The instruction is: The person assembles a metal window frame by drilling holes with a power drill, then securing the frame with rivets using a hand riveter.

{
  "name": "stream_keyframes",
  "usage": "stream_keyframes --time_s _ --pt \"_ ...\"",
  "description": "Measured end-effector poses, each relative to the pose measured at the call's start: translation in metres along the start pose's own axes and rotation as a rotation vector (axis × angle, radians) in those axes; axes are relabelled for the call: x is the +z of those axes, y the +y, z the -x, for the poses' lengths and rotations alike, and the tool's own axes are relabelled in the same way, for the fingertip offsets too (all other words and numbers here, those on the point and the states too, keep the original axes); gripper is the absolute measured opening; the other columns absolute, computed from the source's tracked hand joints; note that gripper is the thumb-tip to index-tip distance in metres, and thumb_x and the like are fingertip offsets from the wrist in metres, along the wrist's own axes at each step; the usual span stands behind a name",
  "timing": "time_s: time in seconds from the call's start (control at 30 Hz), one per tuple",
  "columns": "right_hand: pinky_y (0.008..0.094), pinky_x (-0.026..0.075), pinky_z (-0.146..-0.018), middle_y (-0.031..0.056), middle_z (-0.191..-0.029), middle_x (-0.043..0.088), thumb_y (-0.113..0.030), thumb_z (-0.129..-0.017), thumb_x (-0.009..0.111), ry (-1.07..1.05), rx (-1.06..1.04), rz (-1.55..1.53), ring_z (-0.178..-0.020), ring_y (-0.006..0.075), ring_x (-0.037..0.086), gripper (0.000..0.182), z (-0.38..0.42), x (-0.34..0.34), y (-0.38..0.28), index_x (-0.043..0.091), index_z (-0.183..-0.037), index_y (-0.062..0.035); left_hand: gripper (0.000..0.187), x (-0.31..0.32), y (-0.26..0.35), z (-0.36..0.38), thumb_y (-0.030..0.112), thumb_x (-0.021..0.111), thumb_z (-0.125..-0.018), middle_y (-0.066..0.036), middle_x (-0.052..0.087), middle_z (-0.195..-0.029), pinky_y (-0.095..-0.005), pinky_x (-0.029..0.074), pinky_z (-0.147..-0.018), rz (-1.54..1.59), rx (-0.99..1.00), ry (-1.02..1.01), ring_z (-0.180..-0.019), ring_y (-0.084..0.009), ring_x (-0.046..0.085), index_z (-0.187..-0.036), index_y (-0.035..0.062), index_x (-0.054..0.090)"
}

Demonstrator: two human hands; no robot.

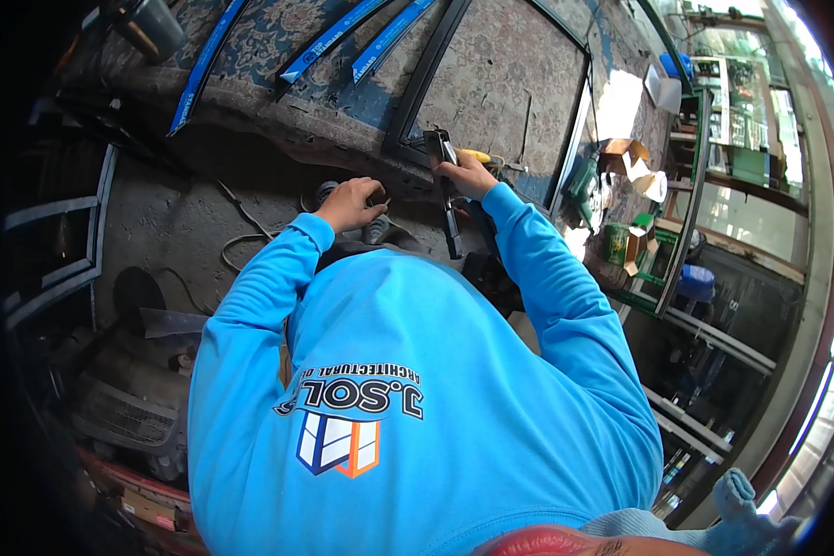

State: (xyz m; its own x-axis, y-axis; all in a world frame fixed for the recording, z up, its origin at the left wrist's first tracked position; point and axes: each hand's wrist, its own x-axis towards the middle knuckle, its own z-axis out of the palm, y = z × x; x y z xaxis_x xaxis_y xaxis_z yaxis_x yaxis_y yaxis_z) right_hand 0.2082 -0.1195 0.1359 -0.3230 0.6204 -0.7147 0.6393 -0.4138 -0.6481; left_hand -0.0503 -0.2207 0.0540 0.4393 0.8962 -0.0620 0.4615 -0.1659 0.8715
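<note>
My right hand (470, 176) is closed around a short length of black metal profile (449, 222), held upright at the edge of the carpet-covered table. Just beyond that hand, a yellow-handled tool (478, 156) lies by the corner of a dark metal frame (417, 82). My left hand (350, 204) is in front of my body, below the table edge, with its fingers curled together. Whatever sits between those fingers, if anything, is too small or hidden to make out.
Blue-wrapped strips (329, 42) lie on the patterned carpet tabletop (287, 28). A green power drill (584, 190) and a white roll (653, 186) are at the right. A cable (236, 243) runs across the floor. Glazed frames (93, 199) stand at the left.
</note>
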Motion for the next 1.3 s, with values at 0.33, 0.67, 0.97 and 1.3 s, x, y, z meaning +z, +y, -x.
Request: stream_keyframes --time_s 0.33,0.67,0.97,1.3 --pt "0.0436 0.05 -0.08 0.0245 -0.092 0.065 -0.029 -0.085 0.06 0.049 -0.239 0.497 -0.088 0.0371 0.065 0.046 0.009 0.011 -0.021 0.051 -0.121 -0.001 0.035 0.031 0.008 0.015 0.025 0.074 -0.082 -0.013 0.067 -0.098 -0.0377 0.053 -0.08 0.161 -0.198 0.116 -0.093 -0.0293 0.067 -0.109 0.0049 0.063" --pt "0.0411 0.051 -0.079 0.0192 -0.094 0.067 -0.031 -0.085 0.061 -0.015 -0.209 0.418 -0.09 0.032 0.067 0.042 -0.01 -0.005 0.001 0.053 -0.113 -0.0006 0.033 0.075 0.022 0.026 0.025 0.074 -0.082 -0.013 0.066 -0.098 -0.0369 0.052 -0.08 0.179 -0.247 0.194 -0.094 -0.0289 0.066 -0.107 0.0051 0.063" --pt "0.0549 0.049 -0.098 0.0231 -0.103 0.063 -0.029 -0.093 0.053 -0.276 0.304 -0.601 -0.099 0.0413 0.066 0.035 -0.012 -0.022 0.004 0.054 -0.11 0.0009 0.034 0.092 0.044 0.033 0.027 0.074 -0.081 -0.012 0.066 -0.096 -0.0375 0.052 -0.08 0.205 -0.279 0.223 -0.092 -0.0298 0.066 -0.106 0.0053 0.064" --pt "0.0523 0.049 -0.095 0.024 -0.105 0.065 -0.031 -0.096 0.046 -0.34 0.27 -0.865 -0.101 0.0415 0.065 0.035 -0.024 -0.019 0.035 0.058 -0.108 -0.0002 0.036 0.098 0.048 0.047 0.029 0.073 -0.082 -0.013 0.066 -0.097 -0.0377 0.052 -0.082 0.197 -0.334 0.215 -0.093 -0.0295 0.065 -0.108 0.0051 0.064"
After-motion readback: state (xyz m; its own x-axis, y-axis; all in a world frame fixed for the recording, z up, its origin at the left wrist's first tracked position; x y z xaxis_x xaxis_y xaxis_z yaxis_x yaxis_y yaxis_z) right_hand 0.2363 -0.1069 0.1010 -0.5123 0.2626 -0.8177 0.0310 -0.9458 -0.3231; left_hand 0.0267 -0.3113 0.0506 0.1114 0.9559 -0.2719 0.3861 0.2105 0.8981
